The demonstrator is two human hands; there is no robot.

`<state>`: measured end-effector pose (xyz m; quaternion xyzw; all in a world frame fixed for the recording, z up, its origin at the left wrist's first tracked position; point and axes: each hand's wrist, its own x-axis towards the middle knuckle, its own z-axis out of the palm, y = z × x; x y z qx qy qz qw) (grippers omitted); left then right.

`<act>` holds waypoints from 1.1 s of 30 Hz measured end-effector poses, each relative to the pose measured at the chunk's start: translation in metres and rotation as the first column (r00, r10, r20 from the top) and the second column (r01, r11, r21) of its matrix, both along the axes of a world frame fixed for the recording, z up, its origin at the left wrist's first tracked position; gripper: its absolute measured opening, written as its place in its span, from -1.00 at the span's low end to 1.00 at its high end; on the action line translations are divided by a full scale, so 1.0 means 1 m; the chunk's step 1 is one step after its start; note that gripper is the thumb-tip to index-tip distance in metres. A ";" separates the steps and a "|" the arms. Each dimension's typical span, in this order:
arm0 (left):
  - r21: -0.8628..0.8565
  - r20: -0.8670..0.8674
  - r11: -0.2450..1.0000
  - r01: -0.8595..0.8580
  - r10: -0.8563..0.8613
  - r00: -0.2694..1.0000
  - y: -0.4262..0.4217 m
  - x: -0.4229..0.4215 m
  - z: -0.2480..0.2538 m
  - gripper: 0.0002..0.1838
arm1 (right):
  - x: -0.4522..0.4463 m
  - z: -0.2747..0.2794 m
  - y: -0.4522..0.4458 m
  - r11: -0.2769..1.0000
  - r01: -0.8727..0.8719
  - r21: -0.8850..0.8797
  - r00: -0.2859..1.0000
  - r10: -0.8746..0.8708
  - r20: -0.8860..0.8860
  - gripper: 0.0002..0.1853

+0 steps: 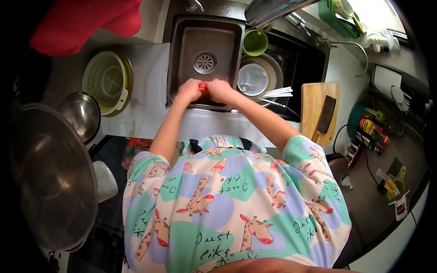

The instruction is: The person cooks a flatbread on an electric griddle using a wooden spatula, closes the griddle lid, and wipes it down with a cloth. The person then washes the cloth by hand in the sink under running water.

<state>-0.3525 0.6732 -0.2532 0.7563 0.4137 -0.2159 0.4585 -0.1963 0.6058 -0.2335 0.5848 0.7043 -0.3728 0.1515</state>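
Over the near end of the metal sink basin point(182, 50), both of my hands are closed around a small bunched red thing that looks like a cloth point(203, 86). My left hand point(190, 89) grips its left end. My right hand point(219, 90) is wrapped round the other end, close beside the left. Only a little of the red shows between the two fists; the fingers hide the remainder. Below them is the basin floor with its round drain point(205, 63).
Right of the basin stand a green cup point(255, 42), stacked bowls point(253, 79) and white sticks point(277, 93). A cleaver point(326, 114) lies on a wooden board point(309, 102). At left are a green colander point(105, 82), a steel bowl point(81, 116) and a large lid point(54, 182).
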 end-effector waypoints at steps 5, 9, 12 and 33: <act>0.310 0.153 0.911 -0.274 0.237 0.959 0.005 -0.003 0.033 -0.43 | 0.019 0.019 0.019 0.884 0.254 0.394 0.964 -0.264 -0.029 -0.73; 0.218 0.118 0.931 -0.291 0.271 0.955 -0.021 0.011 0.007 -0.47 | 0.012 0.003 0.006 0.896 0.313 0.314 0.949 -0.306 -0.075 -0.75; 0.170 0.157 0.895 -0.413 0.389 0.908 -0.031 0.021 -0.007 -0.48 | 0.006 -0.014 0.003 0.894 0.413 0.176 0.909 -0.392 -0.143 -0.74; 0.155 0.653 0.523 -0.838 0.582 0.484 0.007 0.060 0.038 -0.70 | -0.006 0.032 0.032 0.038 0.120 -0.992 -0.621 -0.777 -0.105 -0.59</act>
